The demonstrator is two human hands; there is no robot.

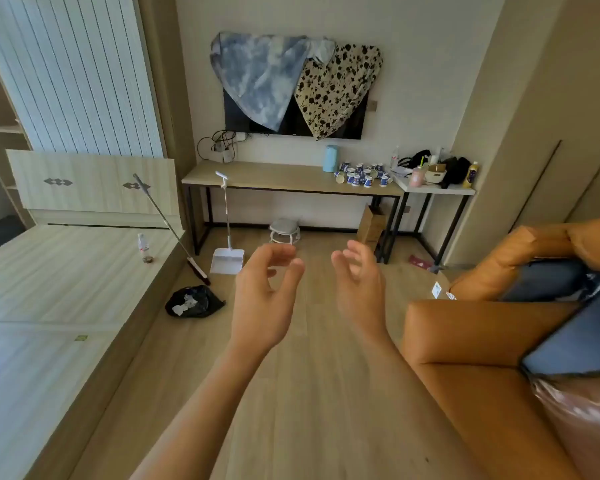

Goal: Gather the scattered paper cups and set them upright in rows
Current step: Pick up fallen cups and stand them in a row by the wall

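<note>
Paper cups (368, 182) on pale wooden table (257, 175)

Soft, even daylight fills the room, fairly bright, with only faint shadows under the table (257, 176). It seems to come from my left, but I can't be sure. A white sheen sits on the cushion (575, 420) at lower right. Fingertips on my left hand (264, 296) and right hand (359, 289) are blurred. The cups (362, 174) are small and soft. Straight lines bow toward the edges.
</note>
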